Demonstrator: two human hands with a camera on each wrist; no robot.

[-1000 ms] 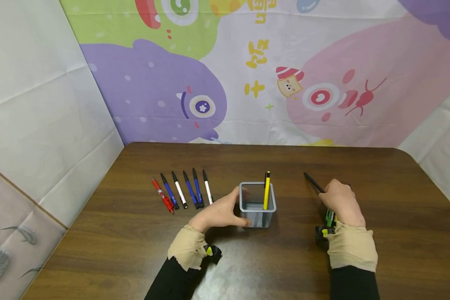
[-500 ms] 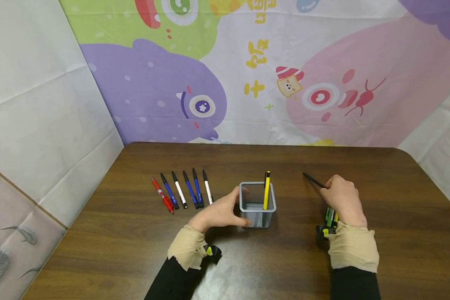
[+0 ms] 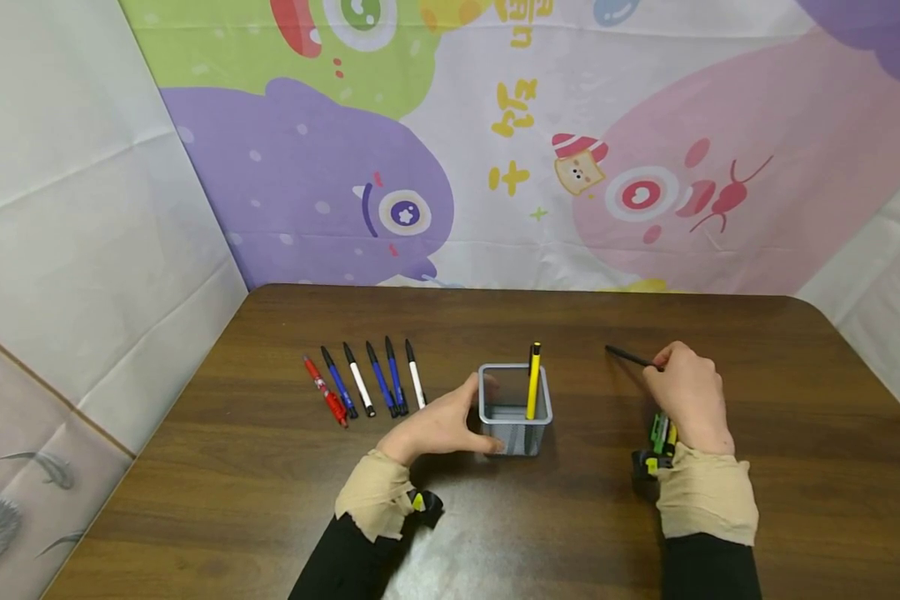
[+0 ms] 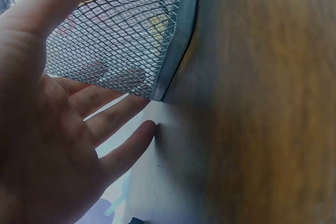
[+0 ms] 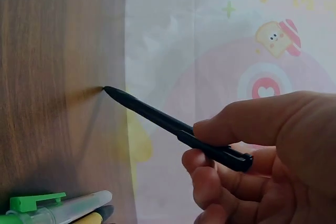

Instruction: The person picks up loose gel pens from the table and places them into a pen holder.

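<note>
My left hand (image 3: 441, 423) holds a grey metal mesh pen holder (image 3: 515, 438) that stands upright on the table, thumb at the near side and fingers around the left. The mesh (image 4: 121, 40) lies between thumb and fingers in the left wrist view. A yellow pen with a black end (image 3: 533, 383) stands inside it. My right hand (image 3: 687, 396) pinches a black pen (image 5: 152, 113) between thumb and fingers near its clip end. That pen slants down, its point at or close to the table. A green-clipped pen (image 5: 52, 208) and a yellow one (image 5: 94, 217) lie below this hand.
Left of the holder, a row of pens lies on the brown wooden table (image 3: 555, 533): a red pen (image 3: 326, 392), blue pens (image 3: 339, 382) and white pens (image 3: 359, 380). A cartoon-printed cloth (image 3: 495, 233) hangs behind the table's far edge.
My right hand has moved slightly away from me with the black pen, whose held end has risen. More of the green and yellow pens shows. The left hand and holder stay put.
</note>
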